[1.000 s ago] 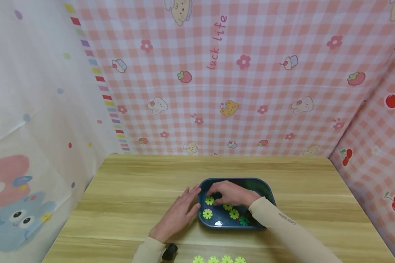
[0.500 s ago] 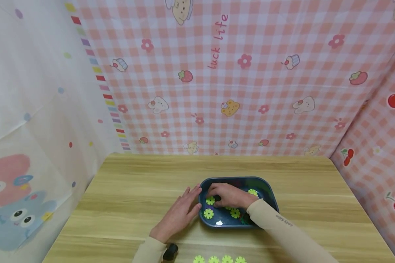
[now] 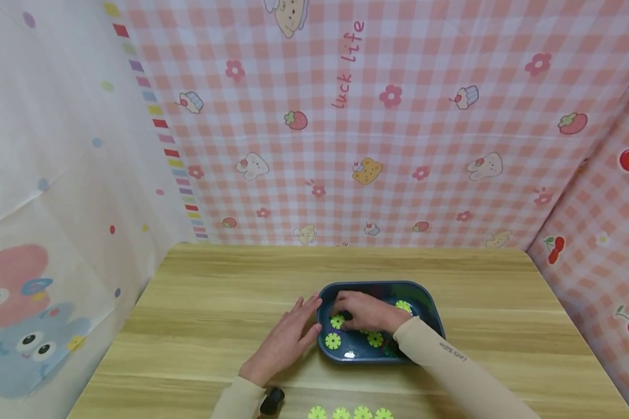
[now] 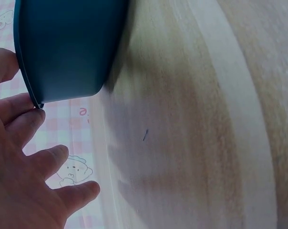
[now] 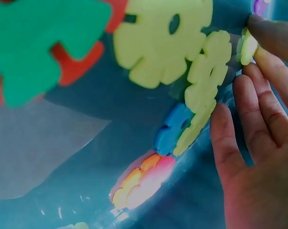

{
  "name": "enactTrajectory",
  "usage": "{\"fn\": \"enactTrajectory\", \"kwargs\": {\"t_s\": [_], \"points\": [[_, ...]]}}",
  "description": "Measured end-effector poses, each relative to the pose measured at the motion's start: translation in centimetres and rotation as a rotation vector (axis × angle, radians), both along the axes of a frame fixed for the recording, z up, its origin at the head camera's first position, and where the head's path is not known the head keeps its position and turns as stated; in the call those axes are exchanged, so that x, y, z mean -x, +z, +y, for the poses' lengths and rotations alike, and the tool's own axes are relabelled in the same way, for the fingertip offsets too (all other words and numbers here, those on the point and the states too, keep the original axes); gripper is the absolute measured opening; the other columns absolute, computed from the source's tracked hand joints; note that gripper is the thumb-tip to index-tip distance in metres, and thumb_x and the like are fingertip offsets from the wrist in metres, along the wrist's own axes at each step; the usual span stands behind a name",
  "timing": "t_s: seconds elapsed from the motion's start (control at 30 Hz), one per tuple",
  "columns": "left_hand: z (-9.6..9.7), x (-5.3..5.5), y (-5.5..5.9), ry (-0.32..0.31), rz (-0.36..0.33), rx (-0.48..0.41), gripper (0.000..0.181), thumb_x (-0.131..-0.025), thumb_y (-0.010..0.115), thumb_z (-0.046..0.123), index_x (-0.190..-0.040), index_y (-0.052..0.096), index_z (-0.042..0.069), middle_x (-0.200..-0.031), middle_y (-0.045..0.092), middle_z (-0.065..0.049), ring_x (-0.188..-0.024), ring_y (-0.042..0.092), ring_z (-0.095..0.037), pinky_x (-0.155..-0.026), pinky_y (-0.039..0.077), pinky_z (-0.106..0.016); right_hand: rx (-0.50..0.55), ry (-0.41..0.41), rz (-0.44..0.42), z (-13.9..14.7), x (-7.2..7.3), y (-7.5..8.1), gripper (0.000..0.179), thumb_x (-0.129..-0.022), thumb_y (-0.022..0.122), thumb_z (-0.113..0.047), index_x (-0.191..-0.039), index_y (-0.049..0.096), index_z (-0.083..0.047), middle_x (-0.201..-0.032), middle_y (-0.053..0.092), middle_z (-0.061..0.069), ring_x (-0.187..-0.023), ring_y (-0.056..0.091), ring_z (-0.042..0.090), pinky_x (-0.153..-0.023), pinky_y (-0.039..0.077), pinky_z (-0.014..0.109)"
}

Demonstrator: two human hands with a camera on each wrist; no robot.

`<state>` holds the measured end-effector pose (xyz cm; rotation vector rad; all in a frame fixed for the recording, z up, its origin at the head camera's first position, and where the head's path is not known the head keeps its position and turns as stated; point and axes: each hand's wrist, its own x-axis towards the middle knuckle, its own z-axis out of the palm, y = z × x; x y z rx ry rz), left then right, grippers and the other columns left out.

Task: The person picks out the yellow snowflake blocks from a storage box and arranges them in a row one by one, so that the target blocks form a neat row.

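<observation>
The table (image 3: 209,302) runs from the white cloth (image 3: 57,128) at left to the cherry cloth (image 3: 605,262) at right, its back edge meeting the checked cloth (image 3: 293,203). Wood spreads to the left of your left hand (image 3: 283,343), which meets the left rim of the blue tray (image 3: 360,352). The tray sits well in from the back edge, with a strip of wood between its near rim and four yellow discs (image 3: 340,413) cut off by the bottom of the head view. More wood separates the tray's right end from the cherry cloth. Inside, the tray's walls surround your right hand (image 3: 369,310), with open room above. Your left hand keeps the place it had a second ago; your right fingertips, then spread wider, have drawn together in the tray's left half. A disc at the right end (image 3: 403,305) shows more fully, and your right sleeve (image 3: 451,355) now covers most of a green disc (image 5: 39,47). Your left fingers are straight and spread, some touching the rim, others free of it in the left wrist view. Your right thumb and index finger pinch a small yellow disc (image 5: 248,46) in the tray's left half, the other fingers loosely extended below them in the right wrist view, near a blue disc (image 5: 175,129).
</observation>
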<state>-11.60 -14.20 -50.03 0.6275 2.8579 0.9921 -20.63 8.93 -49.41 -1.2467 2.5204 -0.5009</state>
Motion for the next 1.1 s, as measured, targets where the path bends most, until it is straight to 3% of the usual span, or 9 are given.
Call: {"fn": "enactTrajectory", "kwargs": {"t_s": [0.17, 0.37, 0.8, 1.1], "points": [[0.3, -0.1, 0.1, -0.004, -0.001, -0.003, 0.054, -0.11, 0.051, 0.031, -0.159, 0.042, 0.012, -0.168, 0.032, -0.005, -0.154, 0.025, -0.039, -0.118, 0.028, -0.069, -0.026, -0.033, 0.004, 0.4, -0.1, 0.1, 0.029, -0.094, 0.079, -0.022, -0.122, 0.075, -0.013, -0.125, 0.065, 0.001, -0.117, 0.062, 0.016, -0.108, 0.051, 0.039], [0.5, 0.0, 0.1, -0.007, -0.006, 0.001, 0.053, -0.11, 0.051, 0.03, -0.159, 0.042, 0.011, -0.168, 0.032, -0.005, -0.154, 0.025, -0.039, -0.117, 0.028, -0.069, -0.025, -0.07, -0.008, 1.0, -0.2, 0.4, 0.031, -0.095, 0.077, -0.024, -0.124, 0.073, -0.015, -0.122, 0.066, -0.001, -0.113, 0.063, 0.013, -0.104, 0.054, 0.039], [0.7, 0.2, 0.0, -0.005, 0.011, 0.001, 0.053, -0.11, 0.052, 0.029, -0.159, 0.042, 0.011, -0.168, 0.033, -0.006, -0.154, 0.026, -0.04, -0.118, 0.028, -0.069, 0.044, -0.083, 0.009, 2.6, -0.6, 3.1, 0.032, -0.098, 0.073, -0.023, -0.128, 0.073, -0.013, -0.126, 0.066, -0.002, -0.117, 0.063, 0.017, -0.101, 0.055, 0.04], [0.5, 0.0, 0.0, 0.017, 0.004, -0.006, 0.053, -0.109, 0.054, 0.026, -0.158, 0.043, 0.008, -0.168, 0.033, -0.007, -0.154, 0.025, -0.041, -0.117, 0.027, -0.07, 0.105, -0.083, 0.019, 3.3, -1.7, 5.3, 0.034, -0.099, 0.071, -0.023, -0.132, 0.071, -0.013, -0.13, 0.064, -0.001, -0.118, 0.061, 0.019, -0.102, 0.053, 0.043]]}}
